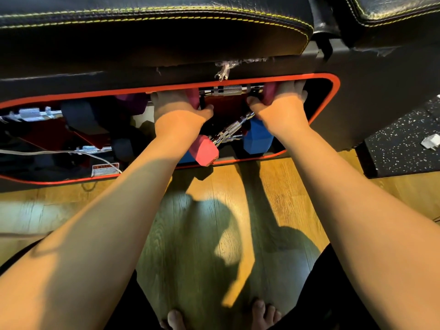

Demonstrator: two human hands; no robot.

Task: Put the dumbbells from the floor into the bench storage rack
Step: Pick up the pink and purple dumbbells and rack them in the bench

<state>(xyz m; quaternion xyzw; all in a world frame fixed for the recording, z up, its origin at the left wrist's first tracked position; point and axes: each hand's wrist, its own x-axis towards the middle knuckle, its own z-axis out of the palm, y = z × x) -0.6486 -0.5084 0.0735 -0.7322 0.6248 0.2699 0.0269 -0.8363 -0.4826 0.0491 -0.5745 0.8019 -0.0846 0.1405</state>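
Black padded bench [152, 41] overhead, red-rimmed rack opening [332, 101] below. Inside, up high, a pink dumbbell [228, 90] — left hand [177, 108] and right hand [281, 106] curled round its two ends. Lower down, another pink dumbbell [204, 151] tilted against a blue one [258, 136].

I see a tilted pink dumbbell [204, 148] and blue dumbbell [258, 136] crowding the rack opening [334, 91]; its far right corner stays free.

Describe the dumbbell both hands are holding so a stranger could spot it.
Look into the red-rimmed opening in the bench's side. Along its top edge lies a pink dumbbell, left hand and right hand gripping its ends. The other pink dumbbell sits lower, tilted.
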